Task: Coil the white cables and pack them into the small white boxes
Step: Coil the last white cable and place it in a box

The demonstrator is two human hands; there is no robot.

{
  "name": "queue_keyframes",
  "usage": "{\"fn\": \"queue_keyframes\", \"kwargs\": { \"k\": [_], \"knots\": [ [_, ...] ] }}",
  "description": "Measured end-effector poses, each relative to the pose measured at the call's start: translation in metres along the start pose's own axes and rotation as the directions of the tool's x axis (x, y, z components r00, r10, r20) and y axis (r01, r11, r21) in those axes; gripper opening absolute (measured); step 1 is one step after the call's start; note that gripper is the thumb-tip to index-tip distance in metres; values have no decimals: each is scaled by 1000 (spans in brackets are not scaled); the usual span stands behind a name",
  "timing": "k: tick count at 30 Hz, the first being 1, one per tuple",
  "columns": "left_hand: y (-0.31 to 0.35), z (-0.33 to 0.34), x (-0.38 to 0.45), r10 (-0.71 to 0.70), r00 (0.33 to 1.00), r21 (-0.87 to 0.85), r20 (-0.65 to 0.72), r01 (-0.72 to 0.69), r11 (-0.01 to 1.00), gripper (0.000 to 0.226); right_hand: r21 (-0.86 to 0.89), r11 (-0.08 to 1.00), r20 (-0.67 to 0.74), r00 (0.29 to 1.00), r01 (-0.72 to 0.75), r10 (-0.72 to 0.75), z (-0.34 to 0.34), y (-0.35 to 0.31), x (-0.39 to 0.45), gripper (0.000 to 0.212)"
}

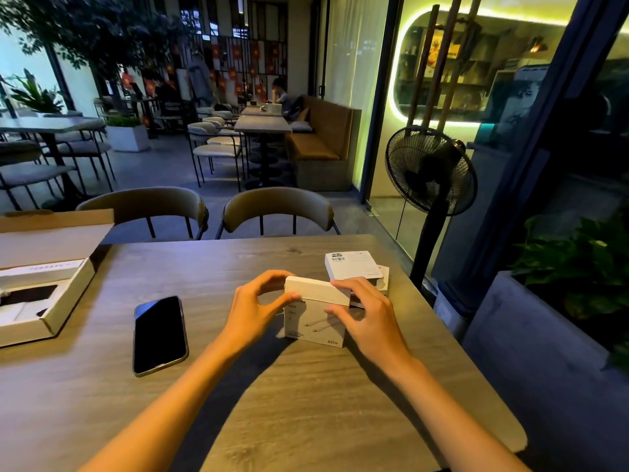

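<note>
A small white box (315, 313) stands on edge near the middle of the wooden table (238, 267), its front printed with a cable drawing and "60W" at the lower corner; the smaller lines of text are too blurred to read. The left hand (253, 306) pinches the box's top left corner with curled fingers, and the right hand (366, 310) grips its right side. Just behind the box to the right lies a second white box (352, 265) bearing a barcode label. Left of the box a dark phone (160, 335) lies flat, and farther left sits an open cardboard box (44, 277).
</note>
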State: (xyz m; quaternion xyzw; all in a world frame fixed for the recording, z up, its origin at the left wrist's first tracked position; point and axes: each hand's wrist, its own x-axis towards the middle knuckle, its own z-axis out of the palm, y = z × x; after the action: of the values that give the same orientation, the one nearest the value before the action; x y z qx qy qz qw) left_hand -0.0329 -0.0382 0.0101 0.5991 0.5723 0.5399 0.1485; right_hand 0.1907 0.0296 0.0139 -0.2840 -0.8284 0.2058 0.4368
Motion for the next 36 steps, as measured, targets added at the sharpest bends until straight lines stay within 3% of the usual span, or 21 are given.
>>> {"fn": "queue_keyframes", "kwargs": {
  "k": [6, 14, 19, 23, 25, 27, 30, 32, 34, 36],
  "knots": [
    [1, 4, 0, -64, 998, -49, 10, 64, 997, 32, -10, 1000, -58, 998, 6, -7, 5, 3, 1, 42],
    [-5, 11, -2, -35, 994, -18, 103, 37, 999, 24, 2, 999, -57, 998, 37, -37, 8, 1, -8, 44],
    [5, 23, -10, -85, 993, -34, 77, 88, 996, 89, -109, 993, -98, 995, -40, 29, 10, -6, -5, 46],
    [2, 31, -14, 14, 946, -42, 324, 0, 999, 120, -26, 987, 28, 987, -157, 157, 19, -23, -3, 39],
    [1, 29, -13, 23, 931, -120, 365, 23, 993, 127, 48, 982, 145, 974, -180, 172, 21, -27, -1, 31],
    [1, 23, -12, 11, 941, -159, 339, 46, 986, 116, 104, 979, 216, 965, -176, 151, 20, -27, 3, 29],
    [-1, 8, -10, -83, 975, -138, 207, 113, 984, 77, 66, 983, 172, 972, -172, 159, 10, -23, 12, 30],
    [-4, 0, -9, -124, 978, -165, 169, 152, 974, 59, 51, 976, 172, 964, -214, 202, 2, -17, 17, 43],
    [-6, -2, -7, -129, 975, -176, 181, 161, 971, 50, 78, 957, 229, 939, -279, 255, -5, -12, 20, 49],
    [-7, -2, -6, -129, 976, -184, 176, 161, 970, 49, 93, 954, 260, 932, -285, 253, -6, -10, 20, 37]
  ]
}}
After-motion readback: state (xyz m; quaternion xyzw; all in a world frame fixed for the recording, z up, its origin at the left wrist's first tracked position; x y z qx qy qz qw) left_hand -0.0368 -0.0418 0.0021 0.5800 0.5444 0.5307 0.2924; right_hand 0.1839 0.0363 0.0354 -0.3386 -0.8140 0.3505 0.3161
